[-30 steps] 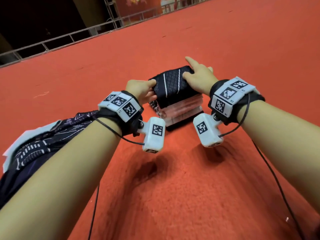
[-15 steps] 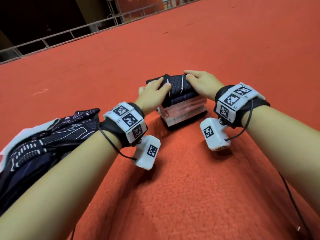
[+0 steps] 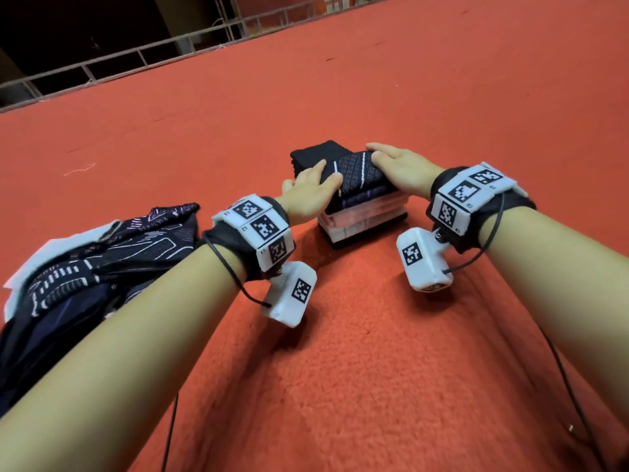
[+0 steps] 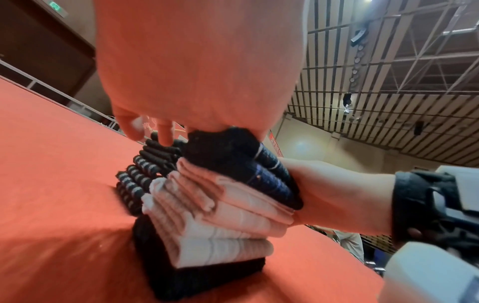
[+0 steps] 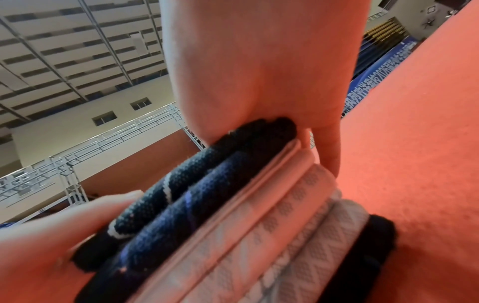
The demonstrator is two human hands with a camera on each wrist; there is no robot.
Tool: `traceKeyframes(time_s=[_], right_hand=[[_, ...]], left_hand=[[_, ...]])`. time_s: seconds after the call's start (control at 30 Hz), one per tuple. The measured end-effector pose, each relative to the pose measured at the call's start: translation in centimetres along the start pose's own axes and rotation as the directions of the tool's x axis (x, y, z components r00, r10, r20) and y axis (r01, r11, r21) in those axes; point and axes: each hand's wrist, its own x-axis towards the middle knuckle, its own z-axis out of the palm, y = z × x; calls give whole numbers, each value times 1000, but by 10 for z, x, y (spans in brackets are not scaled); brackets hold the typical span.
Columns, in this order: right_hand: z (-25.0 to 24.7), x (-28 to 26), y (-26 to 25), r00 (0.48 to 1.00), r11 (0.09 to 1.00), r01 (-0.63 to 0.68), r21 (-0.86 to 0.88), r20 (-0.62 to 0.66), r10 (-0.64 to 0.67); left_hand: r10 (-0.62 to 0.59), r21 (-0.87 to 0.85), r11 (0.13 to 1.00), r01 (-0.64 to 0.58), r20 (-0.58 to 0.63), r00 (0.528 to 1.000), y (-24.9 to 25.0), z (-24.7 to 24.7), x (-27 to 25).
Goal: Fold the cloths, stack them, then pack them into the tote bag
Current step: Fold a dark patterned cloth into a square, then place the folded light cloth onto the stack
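pressing down, both hands sit on the stack [image 3: 364, 212] mid-carpet [image 3: 374, 369]: left hand [image 3: 308, 195] flat on the dark top cloth [image 3: 357, 172], right hand [image 3: 400, 170] flat too, thumb down the side. stacking looks nearly done; next, likely fetching the loose cloths [image 3: 85, 267] at left. beyond sits a black pile [image 3: 316, 156].

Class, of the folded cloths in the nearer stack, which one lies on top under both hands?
The dark navy knitted cloth with white stripes; the pale pink-white cloths and a black one lie beneath it.
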Motion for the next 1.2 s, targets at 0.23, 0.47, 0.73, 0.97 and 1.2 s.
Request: traceKeyframes(time_s=[0.23,0.47,0.73,0.97,1.2], right_hand=[[-18,7,-20,998,982,21,-185,-51,-31],[-26,-18,-47,975,969,7,-246,-212,-61],[31,-82,-118,971,946,235,-224,10,-239],[118,-108,-178,919,913,348,-214,269,-288],[202,-131,-204,910,910,317,-267,355,-213]], left_hand=[[41,-141,989,-52,-83,996,8,-31,-13],[79,-100,989,-106,-243,967,1,-68,-53],[41,-50,997,-57,-278,960,-63,-92,-126],[-42,-12,999,40,-311,949,-142,-101,-187],[21,100,995,12,-323,946,-218,-99,-211]])
